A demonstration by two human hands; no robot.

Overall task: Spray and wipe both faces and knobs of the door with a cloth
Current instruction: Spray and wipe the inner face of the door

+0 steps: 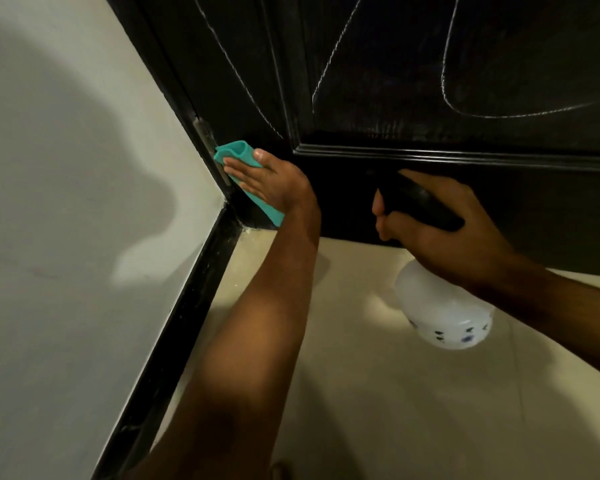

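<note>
Teal cloth (pixel 248 178) is pressed flat by the left hand (pixel 274 183) at the door (pixel 465 81) bottom-left corner — spray bottle (pixel 440 306) is grasped by the right hand (pixel 444 230).

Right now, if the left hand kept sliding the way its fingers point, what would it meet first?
Probably the metal hinge at the door's edge; the left hand, flat on the teal cloth, points up-left toward it, the frame and wall just beyond.

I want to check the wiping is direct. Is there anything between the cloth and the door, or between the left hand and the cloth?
Nothing visible is in the way. The left hand lies flat on the cloth, which seems pressed against the door low down, beside the hinge. The right hand holds the spray bottle off to the side.
</note>
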